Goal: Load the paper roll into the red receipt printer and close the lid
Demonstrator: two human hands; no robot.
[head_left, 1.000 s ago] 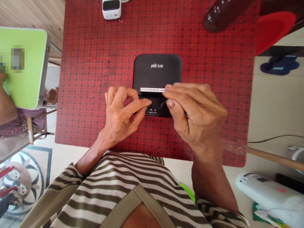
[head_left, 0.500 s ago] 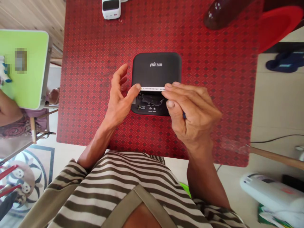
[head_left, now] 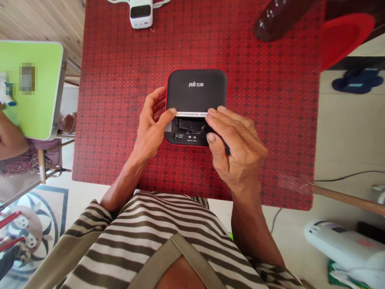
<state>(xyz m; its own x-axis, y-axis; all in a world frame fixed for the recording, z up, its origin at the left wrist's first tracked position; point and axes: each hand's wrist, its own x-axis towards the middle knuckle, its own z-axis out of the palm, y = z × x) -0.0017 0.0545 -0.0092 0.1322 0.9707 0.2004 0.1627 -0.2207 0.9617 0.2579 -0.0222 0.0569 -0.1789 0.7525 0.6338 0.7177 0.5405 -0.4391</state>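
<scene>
A black square device (head_left: 197,94), like a small printer, with a white logo lies flat on the red patterned table. A white strip label (head_left: 191,114) with a yellow warning mark crosses it. Below the strip is a dark recess with a crumpled black film (head_left: 191,126) and small icons. My left hand (head_left: 153,120) grips the device's left side, thumb on top by the strip's end, fingers along the edge. My right hand (head_left: 237,144) is over the right side, fingertips at the strip's right end, thumb apart below them. It covers the device's lower right corner, where a dark blue bit shows.
A white gadget (head_left: 141,15) with a dark screen and cable sits at the table's far edge. A dark bottle (head_left: 270,22) stands far right, near a red round thing (head_left: 345,40). A person's arm (head_left: 10,126) is beside a green table (head_left: 39,108) at left.
My left hand has moved off the black film to the device's left edge, uncovering the recess. My right hand has shifted slightly left, and its thumb has parted further from its fingers.
</scene>
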